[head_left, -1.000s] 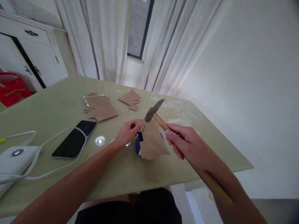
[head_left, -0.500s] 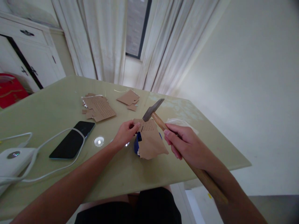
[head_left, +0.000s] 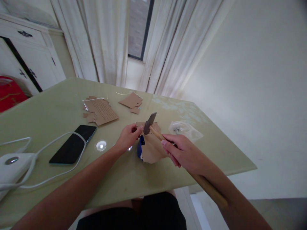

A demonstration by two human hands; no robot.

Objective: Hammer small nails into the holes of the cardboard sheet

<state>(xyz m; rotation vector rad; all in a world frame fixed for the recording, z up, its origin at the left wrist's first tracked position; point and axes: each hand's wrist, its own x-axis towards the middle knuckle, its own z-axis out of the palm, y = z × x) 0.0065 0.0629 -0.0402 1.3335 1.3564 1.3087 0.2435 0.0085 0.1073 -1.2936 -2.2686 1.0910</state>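
A piece of brown cardboard [head_left: 153, 148] with rows of small holes near its far edge lies on top of a blue object [head_left: 139, 150], mostly hidden. My left hand [head_left: 127, 137] pinches the cardboard's far left edge between thumb and fingers. In my right hand [head_left: 183, 150] is a hammer [head_left: 157, 131], gripped partway along its wooden handle. The metal head is down at the holed part, just beside my left fingertips, and covers the spot where a thin dark nail showed earlier. Whether head and nail touch cannot be seen.
More holed cardboard [head_left: 102, 111] and smaller scraps [head_left: 131, 100] lie further back on the table [head_left: 115, 182]. A clear plastic bag [head_left: 185, 130] sits to the right. On the left are a phone [head_left: 73, 145], a white cable [head_left: 57, 175] and a white power strip [head_left: 14, 167].
The hammer head has come down and slightly left onto the holed part of the cardboard, my right hand lowering with it. My left hand stays in place.
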